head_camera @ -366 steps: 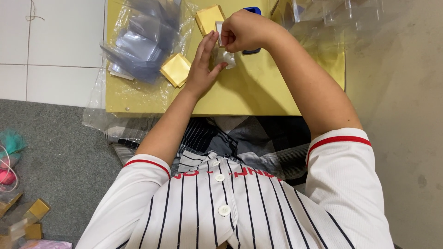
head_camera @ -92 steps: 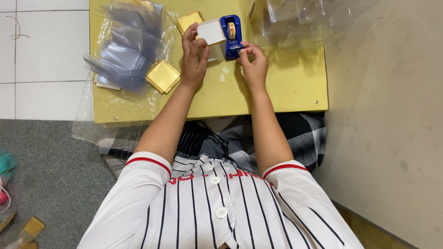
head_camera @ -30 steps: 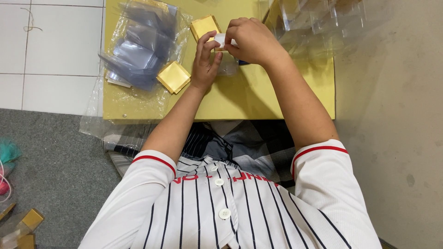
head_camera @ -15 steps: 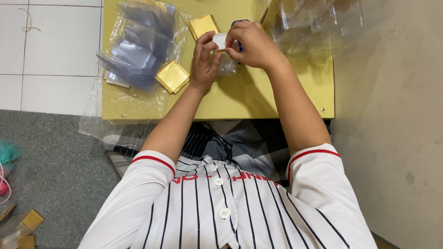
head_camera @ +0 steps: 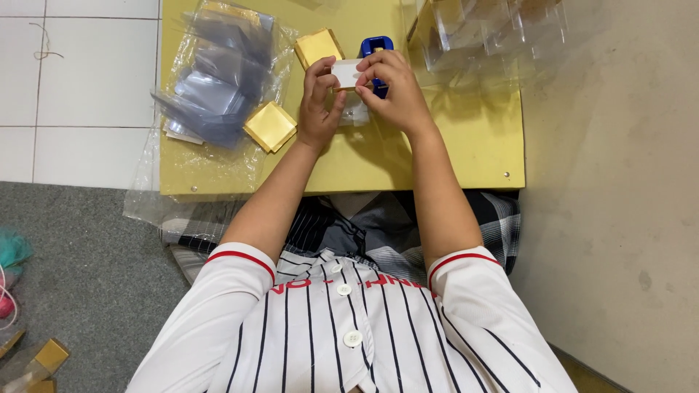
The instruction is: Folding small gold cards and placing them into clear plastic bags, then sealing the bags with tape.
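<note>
— Hands first: what is held, and where?

— A small white card (head_camera: 345, 73) is pinched between both hands above the far middle of the yellow table (head_camera: 466, 153). The fingers of the left hand (head_camera: 319, 102) are curled onto its left edge; those of the right hand (head_camera: 389, 91) are closed over its right side.

— And the blue thing behind the knuckles?

— A blue tape dispenser (head_camera: 376, 49) is seen just beyond the right hand, partly hidden by it; whether it is touched cannot be told.

— What is laid near the left hand?

— One gold box (head_camera: 318, 47) is set just beyond the left fingertips, near the far edge. A second gold box (head_camera: 270, 126) is placed left of the wrist, against a heap of clear plastic sleeves (head_camera: 215, 84) spread toward the left edge. Clear plastic boxes (head_camera: 495, 29) are stacked at the far right corner
</note>
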